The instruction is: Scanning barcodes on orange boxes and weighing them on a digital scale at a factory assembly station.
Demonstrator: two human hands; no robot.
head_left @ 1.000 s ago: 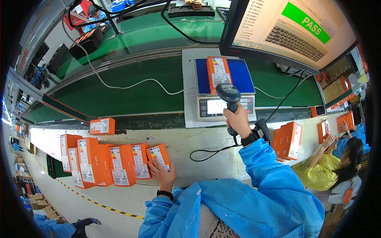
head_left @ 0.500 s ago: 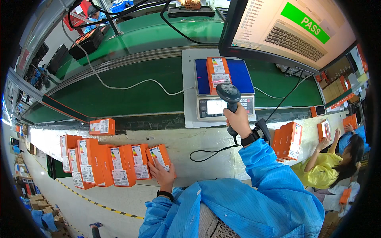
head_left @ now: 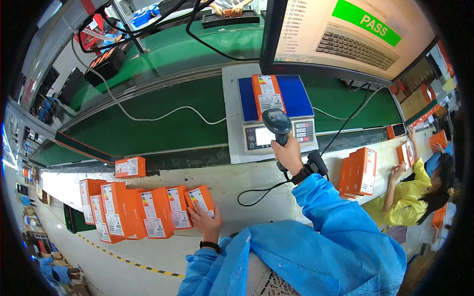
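A black handheld barcode scanner (head_left: 277, 122) is gripped in my right hand (head_left: 288, 154), its head over the front end of a labelled orange box (head_left: 265, 85). That box lies on the blue platform of a digital scale (head_left: 298, 96). My left hand (head_left: 206, 226) spans the rightmost small orange box (head_left: 200, 196) of a group, fingers over its white label and thumb at its right side. Beside it on the left, several orange boxes (head_left: 157, 206) with white labels stand close together. The scanner's black cable (head_left: 261, 191) loops across the worktop.
A monitor (head_left: 355, 44) stands behind the scale at the right. A single orange box (head_left: 130, 167) lies at the left, with more orange boxes (head_left: 363, 170) on the right. A co-worker in yellow (head_left: 410, 197) handles a box there. Green conveyor (head_left: 163, 106) runs behind.
The view has shifted slightly. My left hand stays on the rightmost box and my right hand still holds the scanner near the box on the scale. The co-worker's arm has reached farther forward.
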